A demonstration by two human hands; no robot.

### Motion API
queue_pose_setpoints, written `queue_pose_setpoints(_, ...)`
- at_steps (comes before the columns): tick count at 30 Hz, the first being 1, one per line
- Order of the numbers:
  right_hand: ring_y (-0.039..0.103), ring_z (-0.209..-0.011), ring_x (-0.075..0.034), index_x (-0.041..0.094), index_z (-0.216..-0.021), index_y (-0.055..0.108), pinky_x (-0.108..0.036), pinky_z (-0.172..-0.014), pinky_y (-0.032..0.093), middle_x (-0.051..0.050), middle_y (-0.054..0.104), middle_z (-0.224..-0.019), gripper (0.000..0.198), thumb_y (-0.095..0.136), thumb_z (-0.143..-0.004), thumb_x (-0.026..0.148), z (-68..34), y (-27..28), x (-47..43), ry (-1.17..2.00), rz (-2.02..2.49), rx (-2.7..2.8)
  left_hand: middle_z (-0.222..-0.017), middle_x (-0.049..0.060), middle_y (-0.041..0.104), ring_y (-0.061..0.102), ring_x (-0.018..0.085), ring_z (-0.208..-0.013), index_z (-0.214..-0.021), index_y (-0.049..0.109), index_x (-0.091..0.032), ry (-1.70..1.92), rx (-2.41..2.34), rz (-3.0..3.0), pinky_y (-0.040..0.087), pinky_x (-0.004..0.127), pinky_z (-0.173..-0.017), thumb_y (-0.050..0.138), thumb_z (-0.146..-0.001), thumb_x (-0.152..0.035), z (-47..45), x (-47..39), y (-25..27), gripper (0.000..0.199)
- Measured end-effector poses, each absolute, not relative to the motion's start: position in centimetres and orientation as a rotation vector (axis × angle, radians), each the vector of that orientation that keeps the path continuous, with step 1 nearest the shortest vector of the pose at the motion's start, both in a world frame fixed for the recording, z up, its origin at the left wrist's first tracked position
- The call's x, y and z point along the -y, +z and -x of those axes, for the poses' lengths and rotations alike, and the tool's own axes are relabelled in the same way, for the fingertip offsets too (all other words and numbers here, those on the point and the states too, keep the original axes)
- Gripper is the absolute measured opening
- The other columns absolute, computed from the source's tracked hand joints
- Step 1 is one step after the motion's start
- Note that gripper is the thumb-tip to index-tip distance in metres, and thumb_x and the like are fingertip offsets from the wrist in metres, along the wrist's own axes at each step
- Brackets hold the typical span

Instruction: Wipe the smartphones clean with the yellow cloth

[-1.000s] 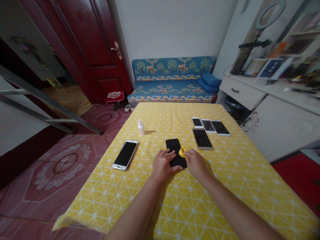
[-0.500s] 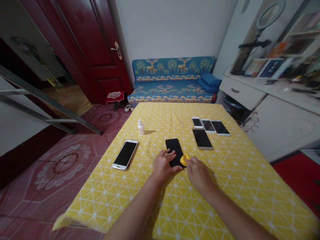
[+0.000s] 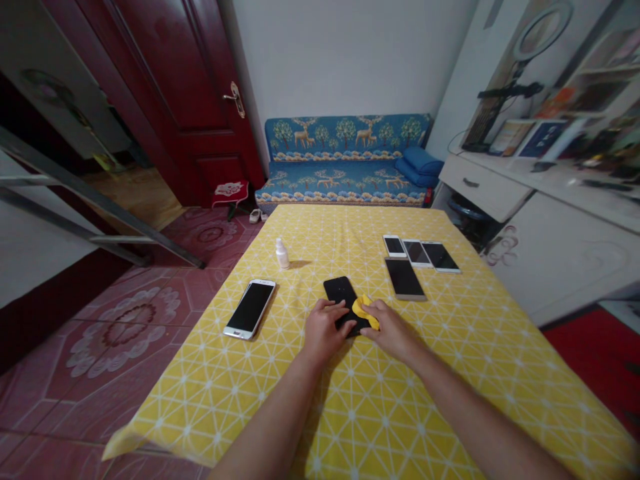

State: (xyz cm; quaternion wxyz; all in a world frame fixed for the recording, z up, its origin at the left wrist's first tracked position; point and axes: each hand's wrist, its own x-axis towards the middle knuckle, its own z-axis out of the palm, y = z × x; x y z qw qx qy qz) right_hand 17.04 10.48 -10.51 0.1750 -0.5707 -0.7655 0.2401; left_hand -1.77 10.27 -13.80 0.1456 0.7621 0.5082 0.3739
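A black smartphone lies on the yellow patterned tablecloth in front of me, slightly slanted. My left hand steadies it from the left, with the fingers over its side and the thumb at the near end. Pinched in my right hand is a crumpled yellow cloth, which rests against the right side of the phone. Fingers and cloth hide the phone's nearer half in part. To the left lies a white-framed smartphone with a dark screen. Behind it stands a small white bottle.
Toward the right, a gold-edged phone lies before three white phones in a row. Past the table's far edge is a blue sofa. A metal ladder leans at left; a white cabinet stands at right.
The black phone has turned, its far end shifting left. My right hand has moved the yellow cloth slightly left and up, further onto the phone. The left hand has stayed beside it.
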Motion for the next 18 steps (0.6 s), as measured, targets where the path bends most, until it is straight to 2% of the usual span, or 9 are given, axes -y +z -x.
queue_pose_setpoints(2, 0.060, -0.101, -0.021, 0.024, -0.125, 0.062, -0.030, -0.088, 0.046, -0.008, 0.060, -0.112, 0.053, 0.075, -0.074, 0.020, -16.9, -10.3, -10.3, 0.653, 1.637, 2.173, -0.120, 0.006, 0.069, 0.058, 0.026, -0.114, -0.103, 0.074, -0.023, 1.090, -1.479, -2.180, 0.051, 0.047, -0.096, 0.067, -0.083, -0.031, 1.9, -10.5, -13.8, 0.023)
queue_pose_setpoints(5, 0.060, -0.100, -0.022, 0.023, -0.122, 0.064, -0.030, -0.088, 0.046, -0.008, 0.062, -0.108, 0.051, 0.077, -0.073, 0.020, -16.7, -10.6, -10.3, 0.584, 1.634, 2.165, -0.137, 0.009, 0.057, 0.048, 0.030, -0.129, -0.109, 0.072, -0.021, 1.055, -1.534, -2.180, 0.040, 0.054, -0.107, 0.061, -0.086, -0.029, 2.0, -10.7, -13.7, 0.027)
queue_pose_setpoints(7, 0.061, -0.100, -0.021, 0.025, -0.119, 0.066, -0.030, -0.089, 0.046, -0.008, 0.062, -0.107, 0.047, 0.077, -0.074, 0.020, -16.7, -11.1, -10.5, 0.559, 1.616, 2.155, -0.137, 0.010, 0.057, 0.046, 0.030, -0.133, -0.114, 0.070, -0.021, 1.017, -1.550, -2.186, 0.034, 0.058, -0.110, 0.055, -0.090, -0.030, 2.0, -10.7, -13.6, 0.029)
queue_pose_setpoints(12, 0.061, -0.096, -0.019, 0.026, -0.117, 0.068, -0.028, -0.087, 0.046, -0.006, 0.063, -0.104, 0.042, 0.074, -0.076, 0.018, -17.4, -12.0, -11.9, 0.537, 1.594, 2.127, -0.127, 0.007, 0.065, 0.054, 0.027, -0.125, -0.111, 0.071, -0.025, 1.046, -1.604, -2.225, 0.029, 0.059, -0.112, 0.053, -0.091, -0.031, 2.2, -10.7, -13.7, 0.027)
queue_pose_setpoints(18, 0.063, -0.096, -0.020, 0.020, -0.111, 0.071, -0.029, -0.088, 0.046, -0.008, 0.066, -0.101, 0.033, 0.069, -0.078, 0.015, -18.0, -12.7, -14.7, 0.557, 1.643, 2.019, -0.111, 0.008, 0.072, 0.063, 0.026, -0.100, -0.094, 0.076, -0.024, 1.135, -1.639, -2.229, 0.033, 0.058, -0.109, 0.074, -0.075, -0.035, 2.7, -10.9, -13.9, 0.022)
